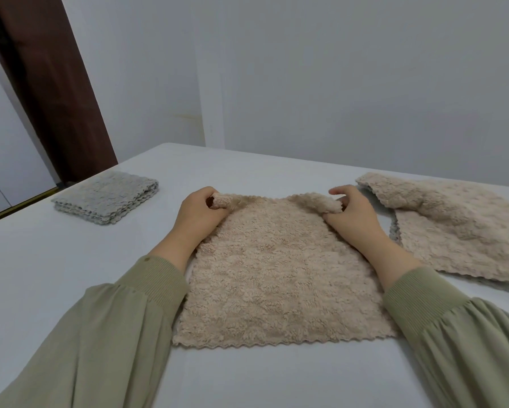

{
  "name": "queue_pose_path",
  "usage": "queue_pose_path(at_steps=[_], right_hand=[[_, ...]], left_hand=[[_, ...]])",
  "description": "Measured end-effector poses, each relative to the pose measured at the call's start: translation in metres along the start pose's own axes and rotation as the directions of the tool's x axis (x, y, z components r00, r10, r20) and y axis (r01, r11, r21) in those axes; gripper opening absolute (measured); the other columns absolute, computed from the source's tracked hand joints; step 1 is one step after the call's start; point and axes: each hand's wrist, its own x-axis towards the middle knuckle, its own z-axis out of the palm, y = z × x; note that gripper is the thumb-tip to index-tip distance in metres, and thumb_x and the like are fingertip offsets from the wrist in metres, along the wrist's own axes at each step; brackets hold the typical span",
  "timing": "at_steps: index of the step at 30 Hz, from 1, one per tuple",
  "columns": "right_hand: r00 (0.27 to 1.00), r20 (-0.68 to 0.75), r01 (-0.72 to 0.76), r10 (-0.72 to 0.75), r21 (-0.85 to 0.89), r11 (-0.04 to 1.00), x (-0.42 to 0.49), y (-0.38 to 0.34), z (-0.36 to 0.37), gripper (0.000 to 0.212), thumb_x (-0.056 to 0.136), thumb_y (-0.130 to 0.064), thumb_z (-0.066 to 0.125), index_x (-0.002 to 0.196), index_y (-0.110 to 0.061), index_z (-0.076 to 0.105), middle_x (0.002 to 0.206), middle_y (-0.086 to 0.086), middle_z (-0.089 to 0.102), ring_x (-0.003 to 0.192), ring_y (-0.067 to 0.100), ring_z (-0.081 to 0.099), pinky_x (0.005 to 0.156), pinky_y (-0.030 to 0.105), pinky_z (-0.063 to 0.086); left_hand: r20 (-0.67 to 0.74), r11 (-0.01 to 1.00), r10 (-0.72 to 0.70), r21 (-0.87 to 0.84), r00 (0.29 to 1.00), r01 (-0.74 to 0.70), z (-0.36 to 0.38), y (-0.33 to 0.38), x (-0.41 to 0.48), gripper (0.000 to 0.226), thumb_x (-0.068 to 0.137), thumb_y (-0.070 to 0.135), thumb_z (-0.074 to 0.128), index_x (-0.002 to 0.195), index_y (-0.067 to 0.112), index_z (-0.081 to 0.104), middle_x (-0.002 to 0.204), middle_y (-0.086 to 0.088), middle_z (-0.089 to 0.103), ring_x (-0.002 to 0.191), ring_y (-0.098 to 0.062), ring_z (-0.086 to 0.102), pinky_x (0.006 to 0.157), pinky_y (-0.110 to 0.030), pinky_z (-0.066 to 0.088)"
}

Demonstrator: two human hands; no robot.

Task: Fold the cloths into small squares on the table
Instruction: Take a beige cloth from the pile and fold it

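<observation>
Pinching far corners of fluffy scalloped beige cloth (276,278), L grip (198,214) & R grip (356,216) each hold a curled-up bit; rest flat btw them on white tabletop (55,275). Folded grey stack (107,201) left of L grip, rumpled beige pile (459,231) right of R grip.

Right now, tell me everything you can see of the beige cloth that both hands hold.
The beige cloth is fluffy, fleece-like and roughly square, with scalloped edges. It lies spread open on the white table, its near edge flat toward the person. Its two far corners are raised off the table and curled: the left hand grips the far left one, the right hand pinches the far right one.
</observation>
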Motion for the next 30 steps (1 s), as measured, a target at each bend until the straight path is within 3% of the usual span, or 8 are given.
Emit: queue_pose_path(at_steps=[5,11,14,18,20,23,27,30], right_hand=[[0.997,-0.064,-0.031,0.039,0.124,0.992,-0.001,-0.003,0.001,0.042,0.086,-0.022,0.067,0.126,-0.013,0.056,0.089,-0.003,0.052,0.074,0.012,0.054,0.058,0.019,0.043],[0.975,-0.206,-0.085,0.084,0.002,0.996,0.003,0.001,-0.003,0.045,0.088,0.003,0.054,0.131,-0.010,0.054,0.133,0.010,0.054,0.106,0.019,0.056,0.076,0.018,0.038],[0.960,-0.277,-0.058,0.031,-0.092,0.994,0.003,0.001,-0.007,0.026,0.083,0.003,0.049,0.089,-0.010,0.072,0.093,0.013,0.070,0.085,0.027,0.062,0.064,0.022,0.039],[0.964,-0.265,-0.061,0.021,-0.144,0.988,0.009,-0.007,-0.017,0.040,0.083,-0.004,0.056,0.046,-0.015,0.042,0.044,-0.001,0.038,0.045,0.016,0.034,0.047,0.023,0.026],[0.980,-0.170,-0.124,0.105,-0.107,0.986,0.012,-0.008,-0.018,0.043,0.086,-0.010,0.060,0.047,-0.012,0.041,0.043,0.002,0.037,0.043,0.016,0.032,0.048,0.023,0.031],[0.981,-0.049,-0.183,0.186,0.069,0.981,0.015,-0.007,-0.015,0.023,0.090,-0.006,0.053,0.071,-0.001,0.065,0.062,0.010,0.065,0.051,0.021,0.054,0.057,0.034,0.049],[0.971,-0.236,0.085,-0.028,0.237,0.968,0.008,-0.028,-0.017,0.026,0.090,-0.008,0.051,0.112,-0.016,0.063,0.097,-0.005,0.062,0.083,0.004,0.055,0.066,0.001,0.041],[0.949,-0.311,0.148,-0.057,0.278,0.949,-0.007,-0.031,-0.013,0.025,0.094,-0.013,0.048,0.115,-0.012,0.062,0.100,-0.004,0.061,0.086,0.006,0.054,0.069,0.000,0.040]], left_hand=[[-0.051,0.997,-0.019,-0.080,0.999,0.014,0.002,0.001,-0.004,0.035,0.089,0.025,0.061,0.067,0.008,0.041,0.060,-0.001,0.035,0.051,-0.014,0.033,0.050,-0.026,0.028],[-0.270,0.999,-0.016,0.039,0.963,0.027,-0.002,-0.003,-0.003,0.012,0.087,0.025,0.063,0.083,0.016,0.070,0.090,0.000,0.059,0.084,-0.015,0.052,0.074,-0.025,0.035],[-0.300,0.997,0.011,0.073,0.954,0.012,-0.002,0.000,-0.005,0.016,0.088,0.027,0.061,0.083,0.017,0.072,0.083,0.004,0.066,0.081,-0.014,0.057,0.070,-0.025,0.039],[-0.269,0.995,-0.016,-0.098,0.963,-0.011,-0.002,0.006,-0.011,0.015,0.091,0.020,0.057,0.091,0.016,0.072,0.071,0.004,0.067,0.066,-0.013,0.062,0.062,-0.024,0.048],[-0.226,0.967,-0.081,-0.255,0.971,0.021,-0.002,0.008,-0.014,0.016,0.093,0.015,0.054,0.094,0.015,0.070,0.069,-0.001,0.069,0.053,-0.013,0.062,0.051,-0.025,0.052],[-0.219,0.938,-0.071,-0.348,0.973,-0.010,-0.002,0.010,-0.013,0.017,0.093,0.015,0.054,0.094,0.021,0.070,0.085,0.003,0.073,0.073,-0.009,0.070,0.077,-0.033,0.057],[-0.251,0.913,0.048,-0.382,0.967,-0.145,-0.001,0.022,-0.020,0.030,0.096,0.011,0.047,0.123,0.016,0.060,0.119,0.009,0.062,0.111,0.000,0.055,0.097,-0.010,0.040],[-0.204,0.916,0.052,-0.381,0.977,-0.129,0.001,0.027,-0.024,0.030,0.097,0.016,0.047,0.124,0.017,0.060,0.123,0.008,0.060,0.114,0.000,0.052,0.093,-0.004,0.038]])
